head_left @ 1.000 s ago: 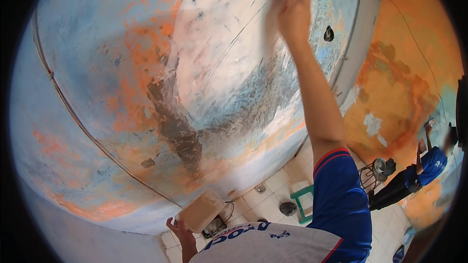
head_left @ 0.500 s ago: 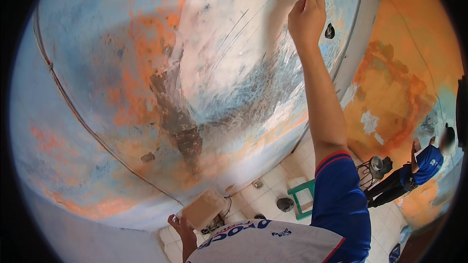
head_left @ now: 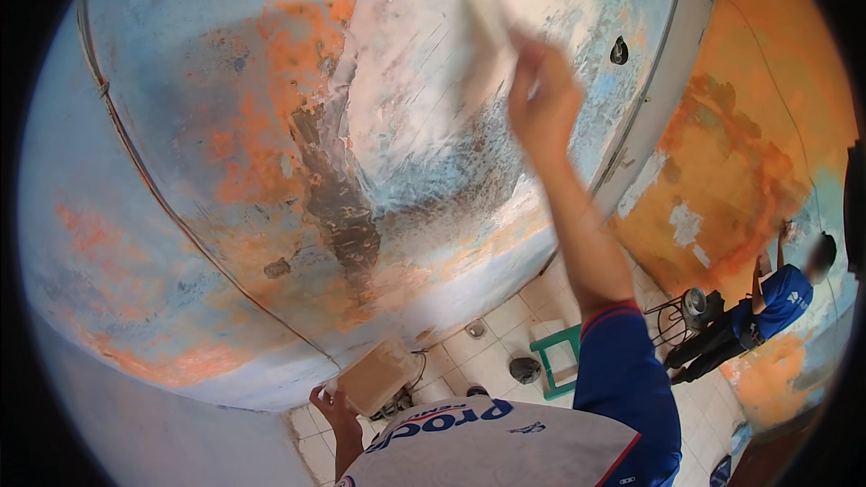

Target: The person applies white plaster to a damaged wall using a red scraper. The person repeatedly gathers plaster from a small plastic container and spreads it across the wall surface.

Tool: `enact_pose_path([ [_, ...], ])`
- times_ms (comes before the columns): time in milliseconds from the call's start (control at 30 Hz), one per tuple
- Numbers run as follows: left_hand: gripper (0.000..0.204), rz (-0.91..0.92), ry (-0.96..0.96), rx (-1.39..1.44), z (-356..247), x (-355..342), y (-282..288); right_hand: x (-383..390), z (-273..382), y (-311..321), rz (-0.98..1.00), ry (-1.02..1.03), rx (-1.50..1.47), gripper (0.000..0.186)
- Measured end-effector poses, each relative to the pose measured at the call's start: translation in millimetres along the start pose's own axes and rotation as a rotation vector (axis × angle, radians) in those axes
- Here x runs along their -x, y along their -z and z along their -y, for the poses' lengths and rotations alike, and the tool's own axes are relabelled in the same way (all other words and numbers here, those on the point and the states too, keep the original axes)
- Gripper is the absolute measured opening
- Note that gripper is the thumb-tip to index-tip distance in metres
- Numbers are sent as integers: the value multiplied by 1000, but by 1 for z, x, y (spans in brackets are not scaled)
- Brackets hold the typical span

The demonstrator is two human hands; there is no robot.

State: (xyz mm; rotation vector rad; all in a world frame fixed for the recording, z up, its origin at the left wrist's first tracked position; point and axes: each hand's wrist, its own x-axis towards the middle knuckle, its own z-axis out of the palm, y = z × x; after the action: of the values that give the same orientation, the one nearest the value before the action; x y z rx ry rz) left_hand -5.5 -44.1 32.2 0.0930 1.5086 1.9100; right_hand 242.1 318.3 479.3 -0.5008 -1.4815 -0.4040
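In my right hand (head_left: 546,99), raised against the wall, is a flat pale scraper (head_left: 487,25), smeared by motion. The scraper lies over a broad patch of whitish filler (head_left: 415,63) on the peeling blue and orange wall (head_left: 216,126). Down at the lower left, my left hand (head_left: 338,410) is closed at the edge of a tan rectangular board (head_left: 372,379). Its fingers curl by the board's left side, and part of the grip is hidden.
A cable (head_left: 180,221) runs down the wall at left. On the tiled floor are a green stool (head_left: 561,361) and a dark round object (head_left: 525,370). At right a person in blue (head_left: 780,298) faces the orange wall (head_left: 731,171), near a metal stand (head_left: 672,320).
My right hand has swept left and downward over the filler with the scraper. My left hand and the board have barely moved. The other person's arm has risen higher against the wall.
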Motion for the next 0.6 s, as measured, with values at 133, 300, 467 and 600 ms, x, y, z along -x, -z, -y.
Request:
enact_pose_path([
  [133, 62, 13, -15, 25, 2, 7, 8, -124, -73, -8, -304, 142, 104, 23],
  [300, 62, -8, 5, 6, -2, 12, 13, -68, -59, -41, -111, 32, 185, 19],
  [467, 62, 45, 22, 10, 5, 11, 12, 105, 65, -34, 268, 254, -81, 40],
  [600, 61, 53, -10, 5, 1, 17, 11, 71, 74, -8, 346, 189, 11, 25],
])
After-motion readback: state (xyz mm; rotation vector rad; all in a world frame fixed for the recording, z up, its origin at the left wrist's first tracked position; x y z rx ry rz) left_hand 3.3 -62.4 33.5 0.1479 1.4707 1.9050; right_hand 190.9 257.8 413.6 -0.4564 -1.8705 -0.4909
